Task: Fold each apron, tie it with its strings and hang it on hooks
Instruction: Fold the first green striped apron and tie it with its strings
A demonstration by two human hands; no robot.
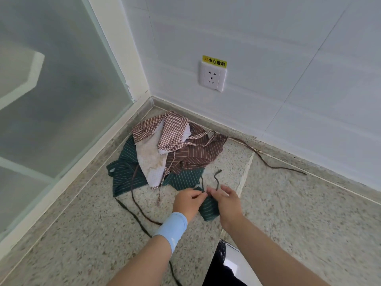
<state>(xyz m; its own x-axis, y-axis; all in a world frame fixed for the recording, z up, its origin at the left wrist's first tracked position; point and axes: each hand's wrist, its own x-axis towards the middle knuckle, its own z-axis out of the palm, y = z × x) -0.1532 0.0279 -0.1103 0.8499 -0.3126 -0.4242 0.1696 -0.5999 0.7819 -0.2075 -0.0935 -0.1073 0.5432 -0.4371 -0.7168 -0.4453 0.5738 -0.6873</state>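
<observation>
A folded green striped apron bundle [209, 208] lies on the speckled counter between my hands. My left hand [188, 200], with a light blue wristband, pinches its dark green string [216, 178] at the bundle's top. My right hand [224, 200] pinches the string from the other side, fingers curled over it. Behind them lies a heap: a second green striped apron [125, 170], a brown striped apron [198, 153] and a brown checked apron [171, 131] with a white stained lining. No hooks are in view.
The speckled stone counter [82, 234] meets a frosted glass window [51, 89] at left and a white tiled wall with a socket [212, 77] behind. Loose dark strings [142, 213] trail across the counter; a brown string [274, 162] runs along the wall.
</observation>
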